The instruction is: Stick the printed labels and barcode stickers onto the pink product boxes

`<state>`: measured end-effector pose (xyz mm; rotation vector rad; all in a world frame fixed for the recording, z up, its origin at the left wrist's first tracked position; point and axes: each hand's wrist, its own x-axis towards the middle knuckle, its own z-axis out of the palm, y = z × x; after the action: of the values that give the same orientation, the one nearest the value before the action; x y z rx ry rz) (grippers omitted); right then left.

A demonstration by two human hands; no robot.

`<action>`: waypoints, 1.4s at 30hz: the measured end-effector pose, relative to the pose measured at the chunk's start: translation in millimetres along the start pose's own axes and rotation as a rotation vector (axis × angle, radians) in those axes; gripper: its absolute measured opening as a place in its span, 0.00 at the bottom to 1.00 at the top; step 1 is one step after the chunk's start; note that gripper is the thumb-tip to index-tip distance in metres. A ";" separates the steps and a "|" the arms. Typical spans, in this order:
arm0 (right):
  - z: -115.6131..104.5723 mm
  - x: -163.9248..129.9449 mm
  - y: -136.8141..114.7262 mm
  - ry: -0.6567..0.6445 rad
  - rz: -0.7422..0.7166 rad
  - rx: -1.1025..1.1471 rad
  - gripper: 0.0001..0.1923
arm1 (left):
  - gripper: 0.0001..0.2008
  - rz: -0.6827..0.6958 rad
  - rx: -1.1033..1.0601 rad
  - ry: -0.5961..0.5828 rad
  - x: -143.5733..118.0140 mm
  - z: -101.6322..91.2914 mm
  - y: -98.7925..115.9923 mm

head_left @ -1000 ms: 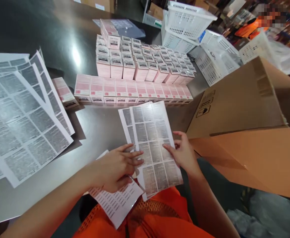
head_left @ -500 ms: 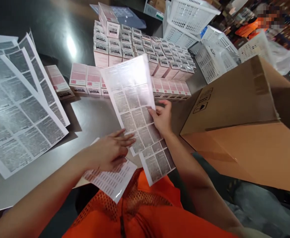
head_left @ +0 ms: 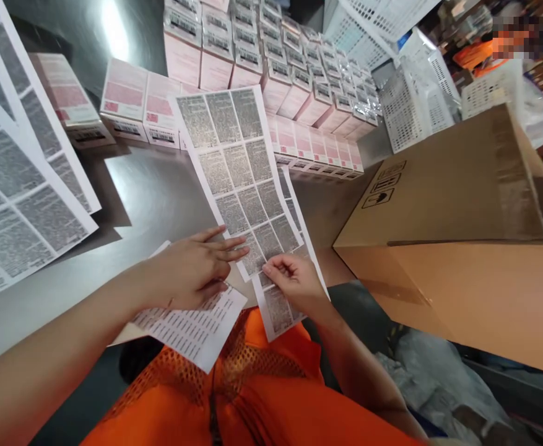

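A label sheet (head_left: pixel 236 170) printed with grey text blocks lies slanted on the dark table, over a second sheet (head_left: pixel 280 306) that hangs past the table's near edge. My right hand (head_left: pixel 294 282) pinches the top sheet's lower corner. My left hand (head_left: pixel 192 272) rests flat with fingers spread, its fingertips on the sheet's lower left edge and its palm over a small-print sheet (head_left: pixel 192 331). Rows of pink boxes (head_left: pixel 160 111) stand just beyond the sheets.
More label sheets (head_left: pixel 15 179) are fanned out at the left. A large cardboard box (head_left: pixel 457 204) stands close on the right. White plastic baskets (head_left: pixel 410 93) sit behind the pink boxes. Another person in orange is at the far right.
My right hand lifted the top sheet up, laid it back down farther up the table, then slid down to pinch its lower corner. My left hand stayed put.
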<state>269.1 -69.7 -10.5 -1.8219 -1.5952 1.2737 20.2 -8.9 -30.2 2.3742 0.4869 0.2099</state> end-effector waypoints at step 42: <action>7.1 -23.9 -19.7 -0.038 -0.147 -0.136 0.10 | 0.12 -0.029 0.113 0.093 -10.1 -11.1 -0.2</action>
<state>253.9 -88.5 10.1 -1.7303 -1.8397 1.1668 7.8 -6.1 -22.2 2.4737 0.5910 0.2880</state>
